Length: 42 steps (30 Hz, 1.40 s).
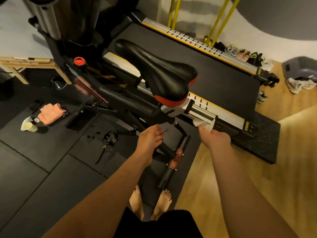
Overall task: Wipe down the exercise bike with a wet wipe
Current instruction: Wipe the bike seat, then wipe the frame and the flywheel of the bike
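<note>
Exercise bike, saddle nose pointing upper-left, right hand gripping wipe

Black shorts show at the bottom edge. The forearms are unsleeved down to the left hand and right hand. The feet are bare.

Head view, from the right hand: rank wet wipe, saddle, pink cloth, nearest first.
1. wet wipe: held in the right hand itself.
2. saddle: up and to the left, atop the bike.
3. pink cloth: far left, on the floor mat.
</note>
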Tool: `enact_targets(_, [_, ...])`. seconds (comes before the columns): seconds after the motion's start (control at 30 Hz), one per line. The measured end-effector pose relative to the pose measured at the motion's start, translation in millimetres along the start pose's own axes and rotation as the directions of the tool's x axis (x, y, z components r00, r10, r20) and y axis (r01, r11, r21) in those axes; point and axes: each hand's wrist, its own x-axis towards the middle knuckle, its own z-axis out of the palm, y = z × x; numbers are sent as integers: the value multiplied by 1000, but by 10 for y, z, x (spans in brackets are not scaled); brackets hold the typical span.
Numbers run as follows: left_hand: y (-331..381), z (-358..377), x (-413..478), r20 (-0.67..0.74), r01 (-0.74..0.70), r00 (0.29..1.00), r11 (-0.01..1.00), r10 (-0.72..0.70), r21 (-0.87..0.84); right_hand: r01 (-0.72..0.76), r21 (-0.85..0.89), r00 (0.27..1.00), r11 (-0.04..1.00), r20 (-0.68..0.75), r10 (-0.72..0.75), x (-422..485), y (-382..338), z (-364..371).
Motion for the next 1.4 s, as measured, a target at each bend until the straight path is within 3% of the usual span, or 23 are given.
enact_targets(0.07, [-48, 179, 9, 35, 22, 999, 999, -23, 38, -51, -118, 998, 992, -51, 46, 136, 138, -184])
enact_targets(0.13, [-85, 324, -41, 67, 26, 997, 998, -29, 54, -21, -105, 999, 994, -28, 18, 229, 239, -263])
enact_targets(0.27, [-156, 405, -126, 97, 22, 995, 992, -35, 128, 75, 281, 996, 957, 26, -86, 238, 185, -194])
enact_targets(0.3, [-177, 387, -132, 92, 12, 995, 989, -26, 146, -49, 522, 996, 852, 91, 2, 333, 140, -130])
enact_targets(0.33, [-194, 365, -133, 78, 2, 997, 988, -14, 156, -234, 779, 966, 582, 255, 47, 413, 100, -28])
enact_targets(0.37, [-211, 342, -128, 53, -3, 999, 988, -5, 154, -367, 859, 928, 357, 362, 83, 448, 103, 127])
enact_targets(0.4, [-233, 320, -124, 23, 1, 1000, 990, -5, 143, -398, 886, 917, 237, 376, 135, 497, 134, 287])
enact_targets(0.47, [-283, 304, -123, -22, 23, 1000, 993, -21, 119, -456, 875, 879, 165, 413, 239, 547, 144, 418])
enact_targets(0.53, [-327, 299, -115, -42, 37, 999, 994, -33, 103, -500, 864, 850, -58, 502, 158, 592, 231, 456])
enact_targets(0.57, [-331, 303, -110, -48, 37, 998, 995, -33, 92, -486, 869, 862, -92, 494, 109, 625, 254, 390])
enact_targets(0.67, [-289, 385, -90, -43, 26, 999, 999, -24, 39, -394, 917, 914, -71, 399, 80, 651, 352, 44])
enact_targets(0.77, [-247, 583, -78, 14, 42, 999, 999, -43, 20, -383, 922, 919, -46, 386, 82, 525, 512, -231])
enact_targets(0.83, [-250, 727, -67, 68, 53, 996, 998, -56, 43, -411, 909, 909, 64, 404, 102, 373, 577, -354])
enact_targets(0.93, [-269, 899, -48, 153, 72, 985, 995, -81, 68, -484, 864, 875, 139, 480, 62, 166, 629, -492])
enact_targets(1.03, [-266, 1014, -73, 276, 36, 957, 984, -84, 173, -535, 786, 828, 309, 561, 7, 10, 554, -569])
enact_targets(1.1, [-248, 1032, -95, 234, -30, 972, 975, -23, 222, -517, 737, 816, 435, 579, -12, 6, 508, -580])
enact_targets(1.27, [-148, 744, -161, 7, -138, 990, 960, 141, 243, -311, 589, 845, 746, 531, -68, -37, 412, -473])
enact_targets(1.4, [-24, 343, -291, 52, -236, 971, 901, 233, 364, 55, 218, 822, 974, 544, -168, -207, 301, -191])
